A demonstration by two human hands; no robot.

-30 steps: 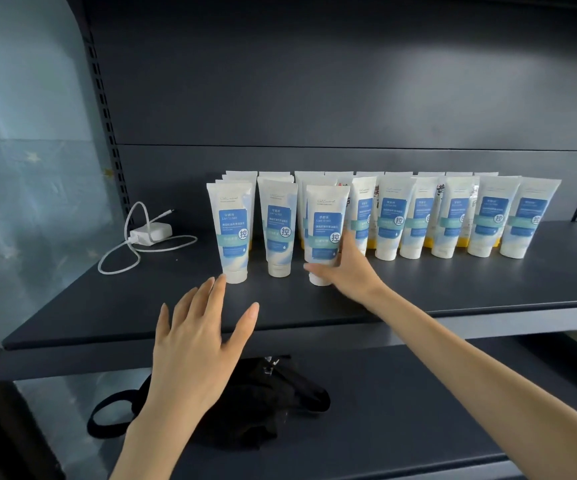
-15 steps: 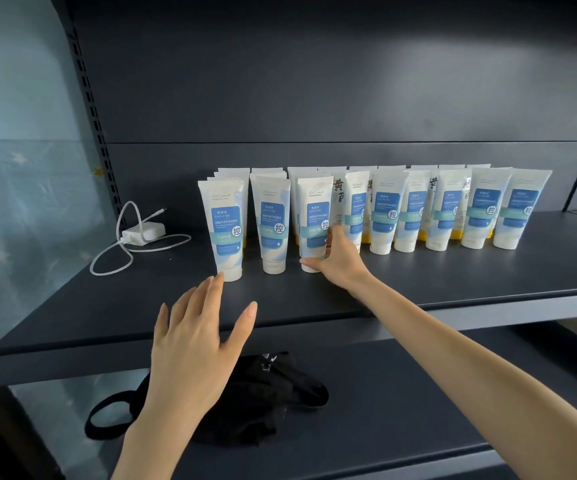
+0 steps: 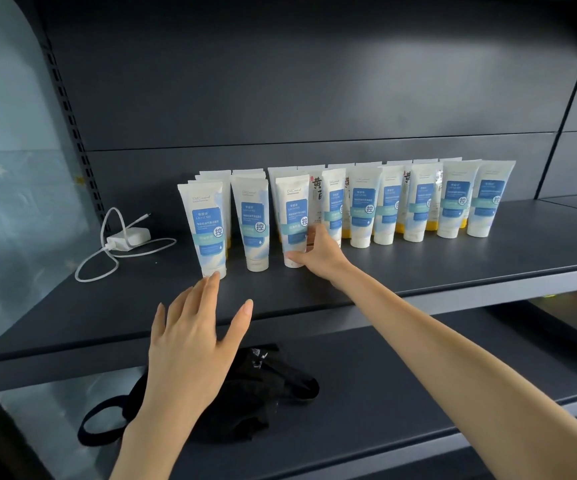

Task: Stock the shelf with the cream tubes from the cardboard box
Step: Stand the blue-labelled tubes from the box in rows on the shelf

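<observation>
Several white cream tubes with blue labels (image 3: 415, 206) stand cap-down in rows on the dark grey shelf (image 3: 436, 271). My right hand (image 3: 318, 258) reaches in and grips the lower part of the third front tube (image 3: 292, 213), thumb at its cap and fingers behind it. My left hand (image 3: 190, 341) hovers with spread, straight fingers; its fingertips are just at the cap of the front-left tube (image 3: 207, 223). The cardboard box is out of view.
A white charger with a looped cable (image 3: 128, 235) lies on the shelf left of the tubes. A black bag with a strap (image 3: 245, 389) sits on the lower shelf (image 3: 401, 382) under my left hand. Yellow-based tubes stand in the back row.
My right hand has slid its tube back toward the front row. My left hand has risen slightly toward the front-left tube.
</observation>
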